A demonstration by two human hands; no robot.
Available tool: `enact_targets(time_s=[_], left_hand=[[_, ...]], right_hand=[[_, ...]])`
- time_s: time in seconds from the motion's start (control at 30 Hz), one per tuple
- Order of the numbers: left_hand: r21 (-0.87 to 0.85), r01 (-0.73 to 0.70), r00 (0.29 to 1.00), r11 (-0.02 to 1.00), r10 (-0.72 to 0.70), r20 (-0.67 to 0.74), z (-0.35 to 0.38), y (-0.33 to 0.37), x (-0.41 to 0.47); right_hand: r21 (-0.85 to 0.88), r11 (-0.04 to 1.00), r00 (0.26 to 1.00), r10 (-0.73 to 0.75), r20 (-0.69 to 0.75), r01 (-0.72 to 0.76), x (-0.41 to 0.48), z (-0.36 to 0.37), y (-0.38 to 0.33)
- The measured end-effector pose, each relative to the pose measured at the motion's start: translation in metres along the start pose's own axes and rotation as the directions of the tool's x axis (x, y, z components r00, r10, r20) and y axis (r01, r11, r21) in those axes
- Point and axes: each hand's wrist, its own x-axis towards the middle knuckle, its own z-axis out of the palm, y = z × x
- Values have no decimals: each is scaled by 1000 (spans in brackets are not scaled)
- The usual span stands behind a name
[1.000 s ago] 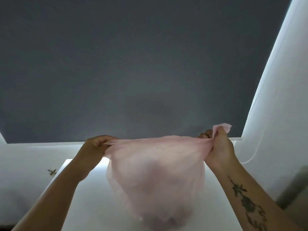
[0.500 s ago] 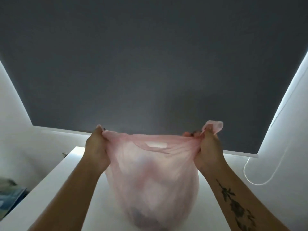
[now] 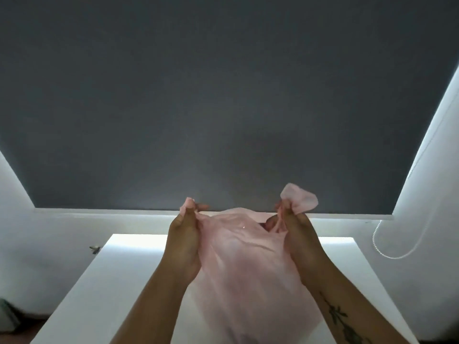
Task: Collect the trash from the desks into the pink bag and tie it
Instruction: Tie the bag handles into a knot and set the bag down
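Both hands have drawn closer together since half a second ago, bunching the pink bag's point(image 3: 246, 259) mouth. Left hand point(image 3: 185, 240) is pinched closed on one top corner, right hand point(image 3: 296, 235) closed on the other, a loose tab poking above it. Below them, the bag hangs over the white desk point(image 3: 119, 281).

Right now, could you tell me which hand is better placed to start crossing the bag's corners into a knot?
Probably the right hand: a long free tail of the bag sticks out above its pinch, while the left hand shows only a short tip.
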Motion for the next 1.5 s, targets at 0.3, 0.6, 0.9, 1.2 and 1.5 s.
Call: enact_targets(time_s=[0.3, 0.6, 0.9, 1.2, 1.5], left_hand=[[59, 102, 922, 993, -117, 368, -19, -37, 10], [-463, 195, 978, 865, -133, 162, 5, -48, 13], [-21, 114, 968, 993, -107, 226, 30, -44, 0], [310, -204, 961, 928, 130, 243, 21, -42, 1], [-241, 184, 967, 953, -132, 217, 25, -66, 8]], right_hand=[[189, 968, 980, 184, -79, -167, -10, 3, 34], [649, 747, 979, 203, -15, -145, -3, -12, 20], [325, 920, 967, 249, -56, -218, 15, -21, 21], [370, 927, 996, 32, 83, -61, 15, -15, 18], [644, 729, 968, 242, 74, -232, 11, -4, 44]])
